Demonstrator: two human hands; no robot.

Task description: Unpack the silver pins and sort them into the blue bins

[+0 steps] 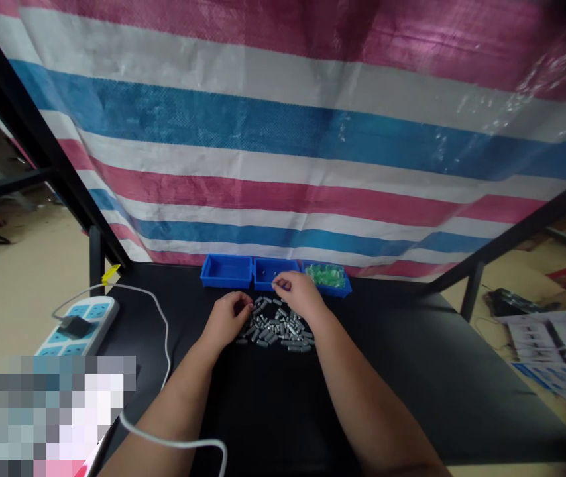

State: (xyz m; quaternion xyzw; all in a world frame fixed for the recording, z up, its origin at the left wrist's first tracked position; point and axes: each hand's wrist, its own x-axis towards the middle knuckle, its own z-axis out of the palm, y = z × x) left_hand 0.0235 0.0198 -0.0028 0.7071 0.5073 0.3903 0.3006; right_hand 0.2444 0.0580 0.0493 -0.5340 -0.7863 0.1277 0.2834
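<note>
My left hand [227, 318] rests at the left edge of a loose pile of small grey metal-looking cylinders [276, 328] on the black table. Its thumb and forefinger are curled together, and anything between them is too small to make out. Over the front edge of the middle blue bin [263, 283] is my right hand [300, 291], thumb and fingertips pinched; what they hold cannot be made out. A few tiny pieces lie in that bin. To its right, a third blue bin [340, 291] holds green, clear-looking pieces [325, 273].
Left of the middle bin sits another blue bin [226, 270]. A white power strip [101, 324] with a black plug lies at the table's left, its white cable [166, 331] crossing near my left forearm. Striped sheeting [283, 159] hangs behind, between black frame bars [34, 119].
</note>
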